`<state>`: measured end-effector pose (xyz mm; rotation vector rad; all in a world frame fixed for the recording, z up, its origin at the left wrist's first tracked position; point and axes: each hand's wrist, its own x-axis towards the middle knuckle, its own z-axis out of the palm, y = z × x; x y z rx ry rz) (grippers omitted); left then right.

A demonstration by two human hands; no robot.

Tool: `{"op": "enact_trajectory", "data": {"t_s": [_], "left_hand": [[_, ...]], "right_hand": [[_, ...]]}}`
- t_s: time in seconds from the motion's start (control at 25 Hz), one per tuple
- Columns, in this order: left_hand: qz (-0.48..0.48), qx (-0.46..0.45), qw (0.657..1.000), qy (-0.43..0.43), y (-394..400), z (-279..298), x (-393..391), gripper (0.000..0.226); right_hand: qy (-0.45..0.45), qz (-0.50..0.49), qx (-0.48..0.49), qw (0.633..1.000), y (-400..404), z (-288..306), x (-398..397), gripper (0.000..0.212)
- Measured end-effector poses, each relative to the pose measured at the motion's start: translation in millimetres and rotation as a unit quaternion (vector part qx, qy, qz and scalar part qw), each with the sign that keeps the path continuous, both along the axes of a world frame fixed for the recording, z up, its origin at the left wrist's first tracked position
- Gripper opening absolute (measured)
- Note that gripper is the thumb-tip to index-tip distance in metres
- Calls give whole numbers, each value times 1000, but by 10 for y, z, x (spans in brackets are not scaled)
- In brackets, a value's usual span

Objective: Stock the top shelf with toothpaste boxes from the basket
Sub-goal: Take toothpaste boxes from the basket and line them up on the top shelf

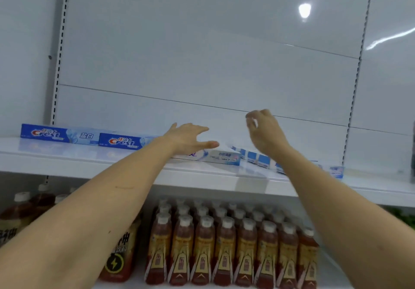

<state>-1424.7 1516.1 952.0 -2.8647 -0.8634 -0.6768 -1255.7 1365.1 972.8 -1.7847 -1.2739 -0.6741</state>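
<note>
Reaching over the top shelf (89,163), left hand (188,138) is spread, fingers straight, holding nothing, just above a white toothpaste box (221,157). Right hand (265,131) hovers loosely curled, empty, above small blue-white boxes (258,160). Two blue Crest boxes (89,137) lie left of both hands.

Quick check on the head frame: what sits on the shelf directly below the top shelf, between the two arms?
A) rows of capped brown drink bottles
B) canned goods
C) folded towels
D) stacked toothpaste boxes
A: between the left hand arm and the right hand arm, rows of brown bottles with pale caps fill the lower level, while the toothpaste boxes lie above on the top shelf.
</note>
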Motion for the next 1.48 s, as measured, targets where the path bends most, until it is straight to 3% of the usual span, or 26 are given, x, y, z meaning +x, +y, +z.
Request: {"op": "enact_trajectory", "data": {"t_s": [0.08, 0.24, 0.4, 0.48, 0.64, 0.72, 0.8, 0.92, 1.04, 1.12, 1.16, 1.28, 1.48], "left_hand": [[-45, -67, 996, -36, -312, 89, 286, 92], [-123, -164, 979, 12, -1080, 160, 1052, 96], [-97, -164, 976, 103, -1438, 82, 1659, 107], [-57, -139, 977, 153, -1436, 86, 1778, 99], [53, -78, 975, 200, -1132, 108, 1837, 80], [85, -81, 970, 212, -972, 77, 1825, 76], [93, -102, 970, 200, -925, 88, 1781, 77], [83, -143, 977, 137, -886, 137, 1667, 90], [176, -202, 961, 70, -642, 100, 1494, 110], [223, -235, 944, 62, -581, 41, 1440, 116], [221, -252, 940, 61, -590, 39, 1436, 111], [195, -281, 937, 64, -714, 82, 1435, 96], [198, -289, 932, 89, -631, 97, 1408, 106]], "right_hand": [[8, -35, -32, 999, -343, 231, 406, 36], [103, -37, -292, 950, -1037, 264, 1235, 73], [228, 59, -391, 890, -1459, 22, 1822, 107], [230, 89, -417, 875, -1426, -36, 2001, 113], [106, 29, -372, 922, -951, -196, 2216, 87], [96, 6, -339, 936, -752, -299, 2212, 82], [136, 28, -342, 929, -654, -317, 2247, 87], [273, 102, -323, 901, -684, -258, 2323, 105], [460, 127, -191, 858, -584, -231, 2341, 76], [488, 117, -189, 844, -527, -223, 2224, 46], [489, 108, -194, 843, -470, -220, 2173, 42], [496, 104, -205, 837, -317, -212, 1939, 53], [492, 94, -209, 840, -241, -221, 1800, 40]]}}
